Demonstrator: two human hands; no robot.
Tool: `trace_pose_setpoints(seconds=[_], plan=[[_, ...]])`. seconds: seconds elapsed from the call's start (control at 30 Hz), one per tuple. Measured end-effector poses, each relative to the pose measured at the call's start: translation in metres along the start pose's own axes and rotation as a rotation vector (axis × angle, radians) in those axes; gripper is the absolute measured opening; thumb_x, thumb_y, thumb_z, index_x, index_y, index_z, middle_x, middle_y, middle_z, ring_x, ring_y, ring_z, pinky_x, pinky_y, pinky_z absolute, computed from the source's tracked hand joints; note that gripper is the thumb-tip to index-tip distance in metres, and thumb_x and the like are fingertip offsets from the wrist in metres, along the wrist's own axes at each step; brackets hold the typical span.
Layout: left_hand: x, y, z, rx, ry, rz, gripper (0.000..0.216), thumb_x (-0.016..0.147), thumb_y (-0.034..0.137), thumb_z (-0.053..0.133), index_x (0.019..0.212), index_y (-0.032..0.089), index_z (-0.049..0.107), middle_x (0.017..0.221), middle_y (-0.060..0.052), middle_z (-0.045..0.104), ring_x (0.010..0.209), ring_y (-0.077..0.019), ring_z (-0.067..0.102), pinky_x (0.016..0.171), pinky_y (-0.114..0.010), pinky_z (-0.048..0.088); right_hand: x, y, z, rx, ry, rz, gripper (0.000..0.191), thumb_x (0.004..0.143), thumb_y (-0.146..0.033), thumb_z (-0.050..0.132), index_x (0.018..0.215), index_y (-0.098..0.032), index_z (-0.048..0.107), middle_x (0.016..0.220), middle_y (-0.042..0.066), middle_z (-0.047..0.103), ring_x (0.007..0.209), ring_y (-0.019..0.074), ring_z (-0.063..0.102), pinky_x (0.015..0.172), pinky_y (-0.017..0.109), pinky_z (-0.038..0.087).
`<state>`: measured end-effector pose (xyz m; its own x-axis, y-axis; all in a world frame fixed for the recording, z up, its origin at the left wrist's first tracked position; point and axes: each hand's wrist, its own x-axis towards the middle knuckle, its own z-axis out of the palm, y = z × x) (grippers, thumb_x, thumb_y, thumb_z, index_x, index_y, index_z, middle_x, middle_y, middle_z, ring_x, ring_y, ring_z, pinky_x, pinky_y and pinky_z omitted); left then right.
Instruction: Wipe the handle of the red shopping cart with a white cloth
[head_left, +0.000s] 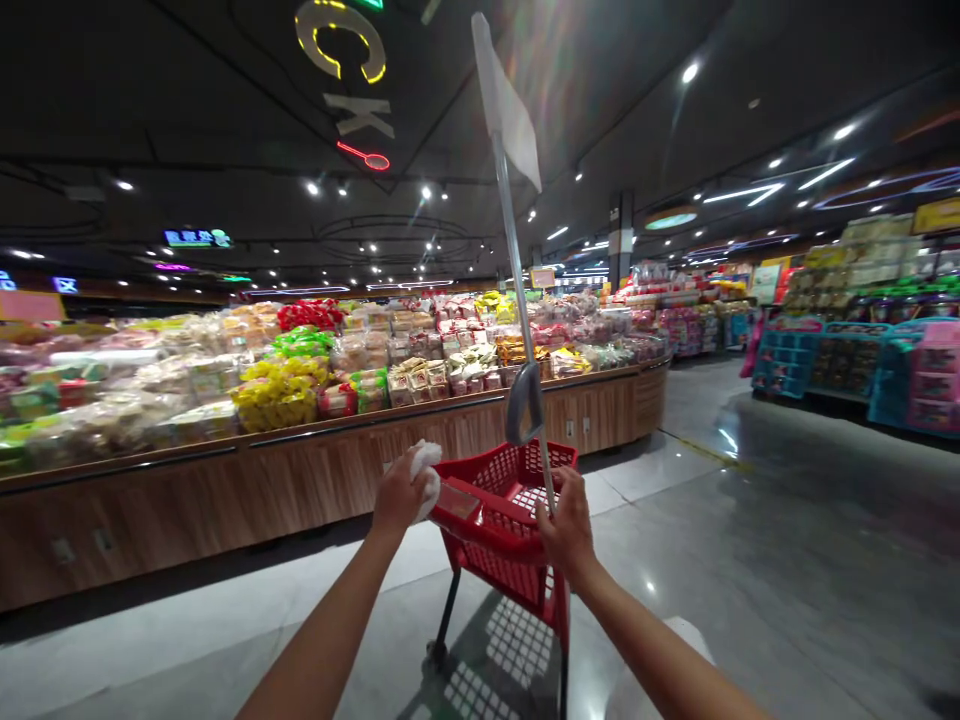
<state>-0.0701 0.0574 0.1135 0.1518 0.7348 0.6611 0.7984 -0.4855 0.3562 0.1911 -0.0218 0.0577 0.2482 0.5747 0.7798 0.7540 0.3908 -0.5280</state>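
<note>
A red plastic shopping cart (pixel 495 575) stands before me, with a lattice basket and dark legs. My left hand (pixel 401 492) is closed on a crumpled white cloth (pixel 427 470) at the left end of the cart's handle. My right hand (pixel 568 525) is closed around the right end of the handle (pixel 499 538). A slim metal pole (pixel 510 230) rises beside the right fingers; whether they also grip it I cannot tell. It bears a pale flag-like panel (pixel 510 105) on top and a dark grey loop (pixel 525 403) lower down. Inside the basket, only white lattice shows.
A long wood-fronted display counter (pixel 450 430) heaped with packaged foods crosses ahead and curves away at the right. Blue display racks (pixel 787 360) and pink ones stand farther right. Shiny grey floor (pixel 750 540) runs between them. A dark pillar (pixel 621 240) rises behind the counter.
</note>
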Motion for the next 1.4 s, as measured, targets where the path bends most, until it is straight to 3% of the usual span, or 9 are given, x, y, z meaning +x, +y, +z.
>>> trace_pose_setpoints(seconds=[0.07,0.13,0.23,0.57,0.83,0.93,1.07,1.13,1.4], plan=[[-0.002,0.025,0.011,-0.002,-0.147,0.089,0.041,0.084,0.029,0.047,0.124,0.028,0.057,0.128,-0.001,0.061,0.115,-0.0201,0.056,0.101,-0.033,0.042,-0.004,-0.026,-0.005,-0.158,-0.200,-0.053,0.029,0.084,-0.028,0.045,0.106,-0.017,0.059,0.107,0.012,0.064,0.102,0.0241,0.059,0.088,0.037,0.046],[-0.008,0.046,0.024,0.032,-0.323,0.170,0.033,0.085,0.036,0.050,0.115,0.032,0.063,0.123,0.001,0.064,0.114,-0.0208,0.056,0.104,-0.036,0.039,-0.008,-0.048,-0.004,-0.374,-0.459,0.016,0.031,0.090,-0.035,0.041,0.092,-0.017,0.066,0.088,0.012,0.069,0.083,0.0246,0.065,0.075,0.035,0.049],[-0.017,0.061,0.039,0.094,-0.358,0.161,0.029,0.086,0.045,0.050,0.107,0.032,0.067,0.118,0.000,0.067,0.113,-0.0229,0.056,0.106,-0.042,0.034,-0.011,-0.063,0.001,-0.594,-0.602,0.075,0.045,0.093,-0.046,0.036,0.085,-0.017,0.069,0.076,0.014,0.070,0.070,0.0266,0.067,0.062,0.034,0.047],[-0.030,0.051,0.044,0.011,-0.221,0.232,0.026,0.089,0.036,0.049,0.104,0.026,0.068,0.110,-0.004,0.069,0.104,-0.0224,0.060,0.098,-0.041,0.042,-0.014,-0.045,0.003,-0.534,-0.570,-0.043,0.045,0.094,-0.045,0.037,0.085,-0.017,0.070,0.076,0.014,0.072,0.064,0.0224,0.066,0.058,0.028,0.041],[-0.039,0.068,0.041,-0.007,-0.300,0.367,0.027,0.089,0.028,0.045,0.103,0.023,0.068,0.110,-0.005,0.069,0.105,-0.0211,0.060,0.099,-0.038,0.044,-0.010,-0.042,0.022,-0.503,-0.579,-0.135,0.037,0.094,-0.029,0.037,0.084,-0.013,0.069,0.074,0.015,0.071,0.064,0.0227,0.066,0.058,0.029,0.039],[-0.036,0.042,0.031,0.001,-0.266,0.325,0.029,0.090,0.031,0.044,0.107,0.023,0.067,0.113,-0.005,0.068,0.106,-0.0204,0.061,0.098,-0.037,0.046,-0.009,-0.037,0.031,-0.471,-0.566,-0.208,0.037,0.094,-0.029,0.037,0.083,-0.014,0.069,0.074,0.014,0.071,0.064,0.0216,0.065,0.058,0.028,0.037],[-0.037,-0.007,0.008,0.036,-0.096,0.139,0.033,0.091,0.030,0.041,0.113,0.022,0.064,0.115,-0.006,0.067,0.110,-0.0207,0.060,0.099,-0.037,0.047,-0.006,-0.028,0.039,-0.440,-0.551,-0.246,0.035,0.091,-0.029,0.040,0.075,-0.015,0.068,0.074,0.013,0.071,0.063,0.0200,0.064,0.059,0.027,0.034],[-0.042,-0.018,0.002,0.065,-0.060,0.078,0.034,0.091,0.030,0.039,0.113,0.022,0.064,0.116,-0.006,0.067,0.110,-0.0213,0.060,0.098,-0.037,0.047,-0.005,-0.026,0.042,-0.416,-0.538,-0.259,0.035,0.091,-0.029,0.040,0.074,-0.016,0.068,0.074,0.012,0.071,0.062,0.0189,0.063,0.060,0.027,0.033],[-0.056,0.031,0.029,0.137,-0.115,0.149,0.032,0.089,0.029,0.047,0.116,0.023,0.063,0.117,-0.008,0.066,0.110,-0.0250,0.058,0.101,-0.045,0.042,0.004,-0.024,0.050,-0.401,-0.508,-0.289,0.034,0.090,-0.027,0.041,0.072,-0.016,0.068,0.073,0.011,0.071,0.064,0.0186,0.062,0.064,0.028,0.031]])
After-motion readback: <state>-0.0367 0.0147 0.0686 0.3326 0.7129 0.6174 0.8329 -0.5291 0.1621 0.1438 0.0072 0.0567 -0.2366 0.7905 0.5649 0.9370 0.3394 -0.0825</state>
